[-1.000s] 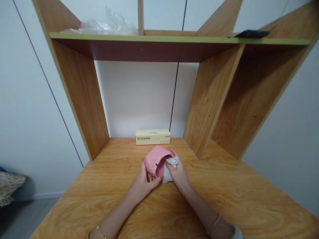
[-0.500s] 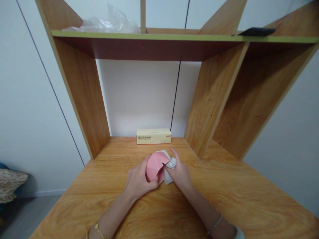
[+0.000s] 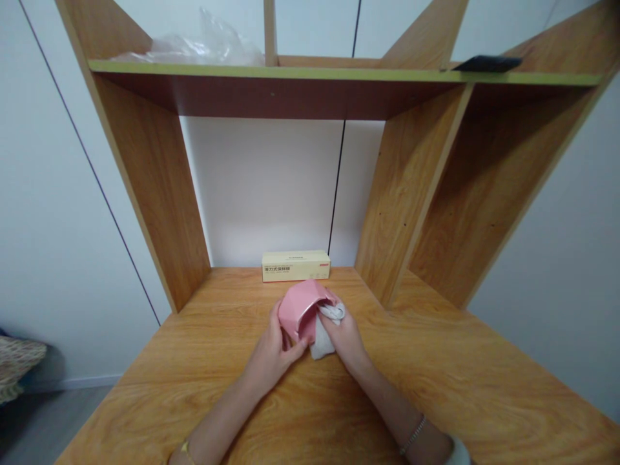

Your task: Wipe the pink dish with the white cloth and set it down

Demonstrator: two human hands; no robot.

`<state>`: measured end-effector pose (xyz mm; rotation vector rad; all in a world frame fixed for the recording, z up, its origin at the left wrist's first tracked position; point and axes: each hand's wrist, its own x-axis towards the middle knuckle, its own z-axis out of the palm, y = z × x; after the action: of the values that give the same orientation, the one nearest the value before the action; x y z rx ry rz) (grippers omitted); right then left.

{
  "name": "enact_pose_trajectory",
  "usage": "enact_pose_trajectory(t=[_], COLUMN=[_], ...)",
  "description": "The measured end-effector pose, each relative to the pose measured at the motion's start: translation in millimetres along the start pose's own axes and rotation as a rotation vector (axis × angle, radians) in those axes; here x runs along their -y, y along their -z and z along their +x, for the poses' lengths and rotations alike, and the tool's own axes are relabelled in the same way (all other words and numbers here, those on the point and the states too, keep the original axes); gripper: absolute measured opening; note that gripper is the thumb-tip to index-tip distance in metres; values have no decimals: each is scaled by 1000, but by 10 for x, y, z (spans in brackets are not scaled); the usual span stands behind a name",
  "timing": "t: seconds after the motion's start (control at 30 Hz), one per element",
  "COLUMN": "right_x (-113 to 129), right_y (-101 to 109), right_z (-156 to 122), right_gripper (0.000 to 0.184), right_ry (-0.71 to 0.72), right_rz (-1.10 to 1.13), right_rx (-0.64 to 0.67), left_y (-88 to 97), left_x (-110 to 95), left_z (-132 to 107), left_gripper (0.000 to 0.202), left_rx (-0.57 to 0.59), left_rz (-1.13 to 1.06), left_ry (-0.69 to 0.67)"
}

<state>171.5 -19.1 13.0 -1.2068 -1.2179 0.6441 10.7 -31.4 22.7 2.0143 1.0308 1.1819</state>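
Observation:
A pink faceted bowl (image 3: pixel 300 302) is tilted on its side above the desk, its opening facing down towards me and to the right. My left hand (image 3: pixel 272 352) grips it from the left, thumb near the lower rim and fingers around the outside. My right hand (image 3: pixel 347 339) is closed on a pale grey cloth (image 3: pixel 323 343) and presses part of it to the bowl's rim and inside. The lower end of the cloth hangs beside the bowl. Some right-hand fingers are hidden by bowl and cloth.
A cream cling film box (image 3: pixel 296 266) stands at the back of the wooden desk (image 3: pixel 416 381). Wooden side panels (image 3: pixel 140 187) rise left and right, under a shelf (image 3: pixel 310 72) bearing a clear plastic bag (image 3: pixel 203 45) and a dark flat object (image 3: pixel 488 63).
The bowl has turned in my left hand, so more of its inside shows, and sits slightly higher. My right hand has moved the cloth further against the rim. The view has shifted slightly.

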Motion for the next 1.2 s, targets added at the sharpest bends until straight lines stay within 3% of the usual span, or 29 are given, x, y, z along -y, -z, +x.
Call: enact_pose_trajectory(t=[0.13, 0.27, 0.4, 0.57, 0.73, 0.87, 1.0, 1.2], right_x=[35, 141, 208, 117, 29, 30, 24, 113], right_y=[37, 96, 124, 131, 64, -9, -7, 110], right_z=[1, -36, -78, -63, -25, -9, -1, -22], right_gripper=[63, 63, 63, 64, 58, 52, 62, 65], right_ry=[-11, 10, 66, 70, 44, 72, 69, 30], right_rz=[-167, -489, -719, -618, -221, 18, -58, -478], right_rx=[-25, -38, -2, 28, -5, 15, -13, -14], left_y=[57, 150, 173, 150, 74, -19, -20, 109], left_x=[-48, -179, -203, -134, -70, -38, -32, -63], left_z=[11, 3, -12, -14, 1, -10, -18, 7], left_gripper=[70, 67, 68, 72, 79, 69, 55, 60], left_rx=[-46, -25, -6, 10, -61, 7, -19, -51], left_rz=[110, 312, 379, 257, 6, -102, -61, 176], left_ry=[-28, 10, -24, -28, 54, 0, 50, -19])
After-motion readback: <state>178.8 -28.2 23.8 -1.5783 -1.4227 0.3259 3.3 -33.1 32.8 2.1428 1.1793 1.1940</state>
